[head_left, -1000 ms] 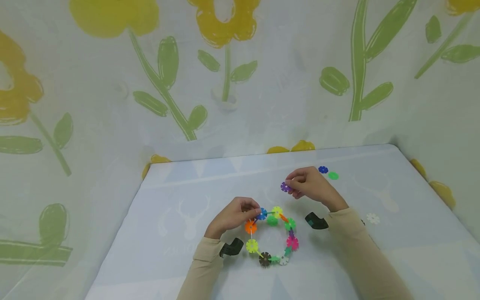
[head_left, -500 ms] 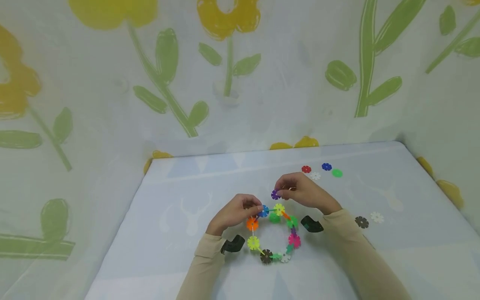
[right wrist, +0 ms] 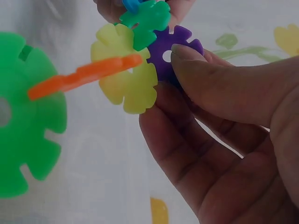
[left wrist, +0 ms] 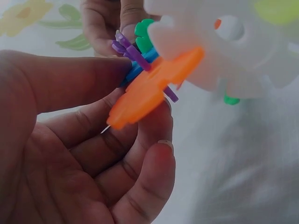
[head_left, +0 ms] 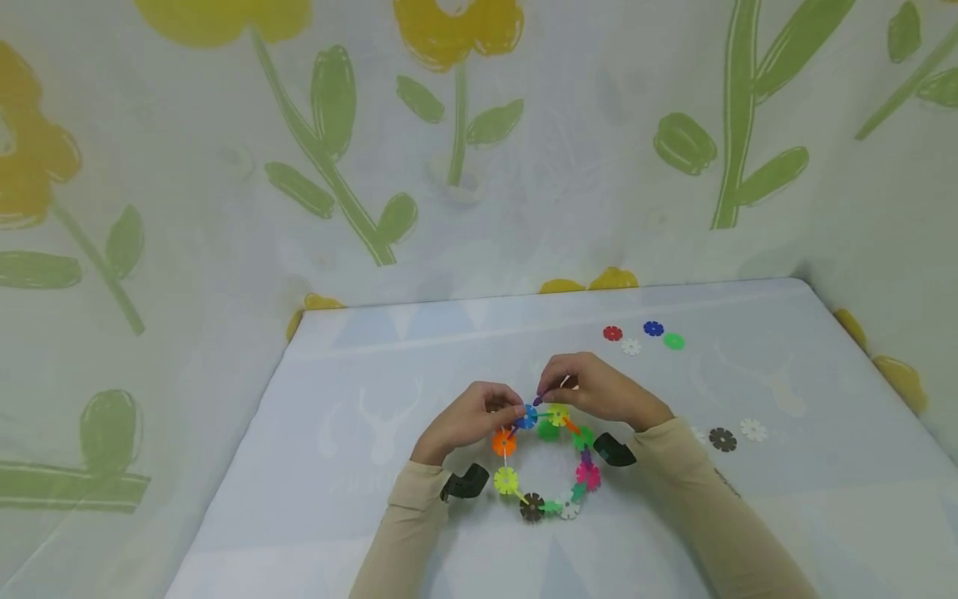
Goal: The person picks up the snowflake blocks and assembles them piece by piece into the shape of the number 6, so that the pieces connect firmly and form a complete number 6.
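Note:
A ring of linked, notched plastic discs in several colours stands between my hands in the head view, with a yellow disc (head_left: 506,481) on its left and a brown disc (head_left: 532,507) at the front. My left hand (head_left: 473,418) pinches the blue disc (head_left: 527,417) at the ring's far left. In the left wrist view an orange disc (left wrist: 154,88) lies close to the thumb. Between thumb and fingers my right hand (head_left: 596,388) holds a loose purple disc (right wrist: 166,53), edge right at the ring beside a yellow disc (right wrist: 124,70) and a green disc (right wrist: 147,23).
Farther back on the table (head_left: 359,499) lie a red disc (head_left: 613,333), a white disc (head_left: 631,347), a dark blue disc (head_left: 654,329) and a green disc (head_left: 674,341). A black disc (head_left: 722,439) and another white disc (head_left: 753,429) lie beyond the right forearm.
My right hand has come left and down with the purple disc, from apart to the ring's far edge, and the disc has turned edge-on. The left hand keeps its pinch on the blue disc.

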Demonstrator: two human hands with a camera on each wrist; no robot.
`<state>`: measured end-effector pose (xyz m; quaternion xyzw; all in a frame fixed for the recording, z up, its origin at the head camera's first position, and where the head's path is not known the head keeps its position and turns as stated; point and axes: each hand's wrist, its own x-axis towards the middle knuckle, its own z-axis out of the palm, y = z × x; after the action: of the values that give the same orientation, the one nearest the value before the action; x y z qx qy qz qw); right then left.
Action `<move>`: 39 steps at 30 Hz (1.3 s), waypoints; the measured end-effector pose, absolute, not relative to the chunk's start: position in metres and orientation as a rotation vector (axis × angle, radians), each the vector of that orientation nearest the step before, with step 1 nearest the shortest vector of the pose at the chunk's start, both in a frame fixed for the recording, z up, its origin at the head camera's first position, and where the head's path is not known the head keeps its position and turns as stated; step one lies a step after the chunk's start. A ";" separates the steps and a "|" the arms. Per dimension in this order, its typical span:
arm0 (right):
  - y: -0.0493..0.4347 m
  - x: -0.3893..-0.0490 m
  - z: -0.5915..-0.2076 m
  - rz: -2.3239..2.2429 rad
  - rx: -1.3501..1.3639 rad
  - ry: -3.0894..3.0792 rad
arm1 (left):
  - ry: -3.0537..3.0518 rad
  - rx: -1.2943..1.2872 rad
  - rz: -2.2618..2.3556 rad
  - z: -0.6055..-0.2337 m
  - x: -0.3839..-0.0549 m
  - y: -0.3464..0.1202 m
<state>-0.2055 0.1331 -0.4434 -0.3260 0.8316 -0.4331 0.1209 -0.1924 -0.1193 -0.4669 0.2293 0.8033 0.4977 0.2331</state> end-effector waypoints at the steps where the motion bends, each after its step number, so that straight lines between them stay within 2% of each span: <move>1: 0.133 -0.206 -0.443 -1.261 -0.956 2.425 | 2.204 0.633 1.369 -0.467 -0.193 -0.119; 17: 0.132 -0.208 -0.444 -1.277 -1.028 2.357 | 2.186 0.615 1.376 -0.466 -0.193 -0.116; 39: 0.126 -0.205 -0.448 -1.373 -0.994 2.345 | 2.185 0.486 1.492 -0.468 -0.186 -0.112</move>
<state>-0.2048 0.1263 -0.4482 -0.3408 0.8043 -0.4707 0.1238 -0.1857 -0.1117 -0.4684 0.1762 0.7916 0.5405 0.2239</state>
